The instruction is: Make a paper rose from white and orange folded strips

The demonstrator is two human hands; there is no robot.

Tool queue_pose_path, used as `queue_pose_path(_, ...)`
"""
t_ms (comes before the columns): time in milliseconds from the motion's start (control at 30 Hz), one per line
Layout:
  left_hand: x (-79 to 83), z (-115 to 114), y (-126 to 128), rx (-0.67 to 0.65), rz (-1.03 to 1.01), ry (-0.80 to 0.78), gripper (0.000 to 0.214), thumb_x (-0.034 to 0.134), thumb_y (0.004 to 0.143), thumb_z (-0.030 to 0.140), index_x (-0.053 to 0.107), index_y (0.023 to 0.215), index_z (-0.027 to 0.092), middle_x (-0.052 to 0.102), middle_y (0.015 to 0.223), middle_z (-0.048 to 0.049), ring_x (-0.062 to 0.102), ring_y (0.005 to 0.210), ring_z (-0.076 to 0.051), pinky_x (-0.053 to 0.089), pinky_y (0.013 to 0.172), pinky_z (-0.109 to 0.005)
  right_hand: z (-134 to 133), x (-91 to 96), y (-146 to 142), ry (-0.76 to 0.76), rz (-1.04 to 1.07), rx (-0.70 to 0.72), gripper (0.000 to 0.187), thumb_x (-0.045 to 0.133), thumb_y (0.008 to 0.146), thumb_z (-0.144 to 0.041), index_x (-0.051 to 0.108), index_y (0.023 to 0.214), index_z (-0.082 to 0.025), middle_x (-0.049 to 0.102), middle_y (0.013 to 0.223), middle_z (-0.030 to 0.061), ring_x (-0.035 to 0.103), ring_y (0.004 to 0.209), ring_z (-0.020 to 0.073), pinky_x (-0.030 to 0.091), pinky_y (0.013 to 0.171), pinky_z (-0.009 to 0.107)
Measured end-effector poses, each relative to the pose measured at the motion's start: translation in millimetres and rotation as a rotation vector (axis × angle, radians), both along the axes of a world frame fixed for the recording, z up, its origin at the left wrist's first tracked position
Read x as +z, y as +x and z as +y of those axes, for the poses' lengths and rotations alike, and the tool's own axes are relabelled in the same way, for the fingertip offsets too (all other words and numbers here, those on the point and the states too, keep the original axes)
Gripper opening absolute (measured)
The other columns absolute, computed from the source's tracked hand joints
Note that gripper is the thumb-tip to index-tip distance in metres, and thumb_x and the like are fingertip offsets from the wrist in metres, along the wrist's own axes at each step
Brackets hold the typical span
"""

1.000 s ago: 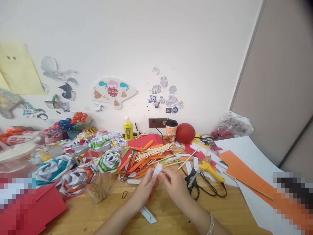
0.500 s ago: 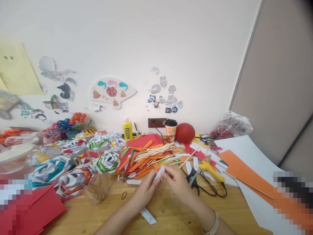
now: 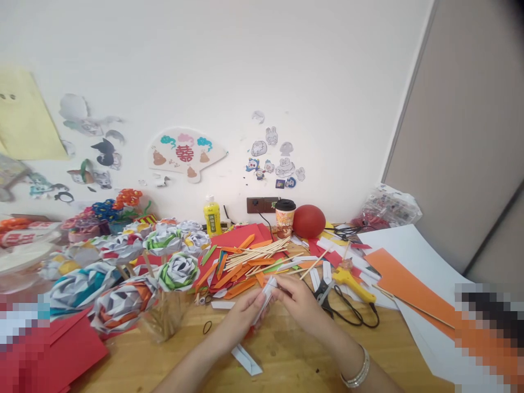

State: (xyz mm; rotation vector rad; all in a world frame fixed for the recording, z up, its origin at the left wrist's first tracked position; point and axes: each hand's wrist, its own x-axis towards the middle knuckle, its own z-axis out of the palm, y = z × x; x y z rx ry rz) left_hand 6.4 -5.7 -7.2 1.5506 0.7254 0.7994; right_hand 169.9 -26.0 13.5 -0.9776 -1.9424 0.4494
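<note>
My left hand (image 3: 242,316) and my right hand (image 3: 300,304) meet over the wooden table (image 3: 286,360), both pinching a folded white paper strip (image 3: 266,297) held between them. The strip runs from the left fingers up to the right fingertips. A silver bracelet (image 3: 357,374) circles my right wrist. Below the hands lies another folded white paper piece (image 3: 246,359). Black scissors (image 3: 325,295) and a yellow glue gun (image 3: 352,284) rest just right of my right hand.
Folded paper roses (image 3: 123,273) crowd the left side. Wooden sticks (image 3: 257,252) and orange paper strips lie on red paper behind the hands. A yellow bottle (image 3: 212,216), a paper cup (image 3: 284,218) and a red ball (image 3: 309,221) stand by the wall. Orange and white sheets (image 3: 405,278) lie right.
Both hands have shifted slightly right and turned the white strip, which now lies more lengthwise between the fingers. The view has drifted a little to the right.
</note>
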Motion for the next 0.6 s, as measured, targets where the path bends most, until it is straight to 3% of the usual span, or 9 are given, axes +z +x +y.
queue_pose_path(100,3.5,-5,2,0.069,0.02,0.128,0.031,0.044,0.08,0.045,0.058,0.09,0.018,0.058,0.077,-0.0017,0.052,0.075,-0.015,0.041,0.07,-0.024,-1,1.2,1,-0.006,0.007,0.033,0.026,0.045,0.086,-0.025,0.054,0.11,-0.021,0.06,0.102,0.0061,0.054,0.094,0.0172,0.041,0.082,0.03)
queue_pose_path(200,11.2,-13,4,0.156,0.058,0.238,0.033,0.044,0.081,0.041,0.054,0.108,0.023,0.058,0.106,-0.0042,0.045,0.105,-0.02,0.034,0.09,-0.028,-3,1.5,-1,-0.006,0.032,0.018,0.031,0.044,0.087,-0.024,0.052,0.116,-0.022,0.061,0.101,0.0062,0.055,0.094,0.017,0.042,0.082,0.03)
queue_pose_path(333,18.5,-21,5,0.203,0.141,0.282,0.034,0.04,0.083,0.039,0.054,0.11,0.024,0.058,0.109,-0.0053,0.044,0.108,-0.023,0.033,0.091,-0.031,-6,-0.7,-6,0.058,0.063,-0.083,0.027,0.045,0.086,-0.025,0.057,0.11,-0.021,0.062,0.09,0.0053,0.056,0.085,0.0163,0.045,0.076,0.028)
queue_pose_path(467,18.9,-22,4,0.159,0.131,0.309,0.034,0.041,0.083,0.04,0.056,0.108,0.023,0.06,0.102,-0.0052,0.048,0.099,-0.023,0.037,0.086,-0.03,-7,-1.7,-6,0.164,-0.015,-0.065,0.032,0.038,0.089,-0.023,0.048,0.119,-0.023,0.057,0.083,0.003,0.055,0.078,0.0139,0.044,0.071,0.024)
queue_pose_path(600,16.2,-20,2,0.108,0.145,0.314,0.033,0.038,0.084,0.039,0.056,0.106,0.023,0.062,0.093,-0.0034,0.051,0.089,-0.019,0.039,0.082,-0.027,-7,1.2,-3,0.153,-0.085,-0.03,0.031,0.037,0.089,-0.024,0.047,0.119,-0.021,0.054,0.076,0.0015,0.053,0.071,0.0132,0.044,0.066,0.023)
